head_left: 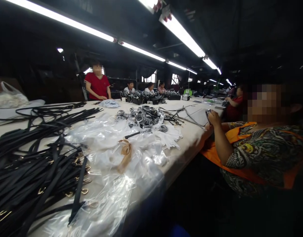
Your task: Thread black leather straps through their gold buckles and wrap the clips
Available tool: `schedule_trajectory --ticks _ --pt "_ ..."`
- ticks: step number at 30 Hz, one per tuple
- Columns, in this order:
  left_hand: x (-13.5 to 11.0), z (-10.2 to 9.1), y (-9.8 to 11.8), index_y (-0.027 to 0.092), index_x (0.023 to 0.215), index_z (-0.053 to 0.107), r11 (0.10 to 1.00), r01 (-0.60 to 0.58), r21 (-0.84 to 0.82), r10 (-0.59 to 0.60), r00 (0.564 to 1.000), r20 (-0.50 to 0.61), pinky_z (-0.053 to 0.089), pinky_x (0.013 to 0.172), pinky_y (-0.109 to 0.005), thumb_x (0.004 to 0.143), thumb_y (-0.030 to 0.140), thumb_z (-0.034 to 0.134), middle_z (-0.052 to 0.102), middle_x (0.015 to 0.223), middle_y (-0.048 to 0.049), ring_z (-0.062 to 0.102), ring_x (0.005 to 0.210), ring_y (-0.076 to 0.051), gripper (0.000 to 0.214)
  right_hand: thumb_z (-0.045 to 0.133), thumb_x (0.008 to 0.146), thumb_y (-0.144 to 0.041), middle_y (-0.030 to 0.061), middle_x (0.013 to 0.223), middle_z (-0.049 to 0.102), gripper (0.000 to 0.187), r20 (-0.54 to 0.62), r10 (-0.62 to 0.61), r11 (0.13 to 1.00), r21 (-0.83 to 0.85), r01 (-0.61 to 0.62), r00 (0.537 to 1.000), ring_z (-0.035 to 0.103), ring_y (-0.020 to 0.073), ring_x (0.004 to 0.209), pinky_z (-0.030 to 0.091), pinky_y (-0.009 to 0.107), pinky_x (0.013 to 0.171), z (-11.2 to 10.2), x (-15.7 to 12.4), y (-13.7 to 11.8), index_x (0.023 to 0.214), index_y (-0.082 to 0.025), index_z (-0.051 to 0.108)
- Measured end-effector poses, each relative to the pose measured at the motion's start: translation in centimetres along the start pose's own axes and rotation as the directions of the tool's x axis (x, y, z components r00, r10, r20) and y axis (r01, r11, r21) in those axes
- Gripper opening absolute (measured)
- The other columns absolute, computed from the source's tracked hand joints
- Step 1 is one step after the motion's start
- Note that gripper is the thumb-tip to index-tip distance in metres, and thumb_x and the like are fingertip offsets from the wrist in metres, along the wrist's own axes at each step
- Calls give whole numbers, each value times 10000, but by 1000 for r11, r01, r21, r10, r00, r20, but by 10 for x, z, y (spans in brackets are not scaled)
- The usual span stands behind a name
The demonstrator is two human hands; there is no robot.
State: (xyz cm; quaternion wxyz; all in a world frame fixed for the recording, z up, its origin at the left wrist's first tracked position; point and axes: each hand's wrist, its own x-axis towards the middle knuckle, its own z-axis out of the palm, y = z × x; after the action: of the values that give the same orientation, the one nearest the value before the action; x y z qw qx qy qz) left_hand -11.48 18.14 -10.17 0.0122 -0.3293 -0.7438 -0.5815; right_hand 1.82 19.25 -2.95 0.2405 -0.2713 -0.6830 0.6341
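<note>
Neither of my hands shows in the head view. Nearest to me on the table lies a spread of clear plastic bags [112, 184], crumpled and overlapping. Among them is a tan, strip-like thing [126, 149] that I cannot make out clearly, beside the end of a short black strap [133, 135]. To the left is a big heap of black straps [43, 164] with gold-coloured metal clips [84, 191]. Beyond the bags sits a pile of coiled grey-and-black straps [144, 117], with loose straps [176, 117] trailing off to its right.
A co-worker in an orange apron [240, 138] sits at the right, holding a small dark item. Across the long pale table [176, 164] stands a person in red [97, 84]. More people sit behind black boxes [139, 98]. A filled plastic bag [10, 97] lies far left.
</note>
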Motion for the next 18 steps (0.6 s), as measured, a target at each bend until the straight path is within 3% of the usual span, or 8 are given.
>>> schedule_trajectory --ticks 4,7,9,11,12,13,15,18 --pt "-58 -50 -19 456 833 717 987 152 46 -151 988 -37 492 327 -387 662 546 606 643 512 57 690 553 -322 223 565 933 -449 36 890 657 314 44 128 989 68 -131 991 634 155 736 549 298 622 17 -6 18 1002 -150 630" --pt "-121 -103 -18 382 796 725 960 267 87 -265 964 -38 578 473 -378 695 521 591 729 673 41 711 615 -276 218 648 888 -384 25 885 660 225 182 314 926 158 -343 932 620 123 693 510 235 586 37 -33 44 993 -186 656" --pt "-147 -126 -6 310 852 725 957 276 87 -279 960 21 602 708 -338 753 450 620 759 852 14 727 759 -232 201 736 820 -330 3 813 643 215 348 454 746 355 -563 820 579 69 627 482 178 581 46 -53 59 962 -180 673" --pt "-154 -135 4 251 872 706 964 255 74 -258 965 35 565 782 -311 819 396 603 741 865 -16 706 802 -204 185 816 743 -235 -3 776 626 266 523 504 386 575 -721 687 544 27 599 464 128 593 51 -65 69 939 -127 672" --pt "-154 -135 7 231 867 693 966 250 71 -253 967 41 550 774 -296 841 370 595 729 848 -22 694 788 -191 172 839 711 -181 1 777 626 297 587 496 200 640 -741 641 543 22 603 460 113 593 51 -68 72 938 -100 666" --pt "-151 -134 8 219 865 679 964 257 73 -261 964 49 536 765 -286 857 350 585 715 828 -21 681 777 -180 161 847 692 -133 11 785 631 320 624 485 67 673 -737 613 549 24 612 460 107 588 51 -70 75 945 -77 659" --pt "-147 -131 10 210 860 655 957 278 81 -284 957 64 515 737 -271 874 320 572 689 805 -14 656 756 -166 138 826 708 -83 28 795 641 319 647 480 -22 684 -729 593 564 37 622 469 109 572 49 -69 77 972 -53 649" --pt "-145 -129 12 209 859 629 948 305 86 -312 946 91 498 705 -260 883 287 551 662 799 -5 631 735 -154 113 785 753 -70 36 804 651 266 670 466 -51 673 -738 578 570 47 625 491 116 570 48 -68 76 983 -63 651"
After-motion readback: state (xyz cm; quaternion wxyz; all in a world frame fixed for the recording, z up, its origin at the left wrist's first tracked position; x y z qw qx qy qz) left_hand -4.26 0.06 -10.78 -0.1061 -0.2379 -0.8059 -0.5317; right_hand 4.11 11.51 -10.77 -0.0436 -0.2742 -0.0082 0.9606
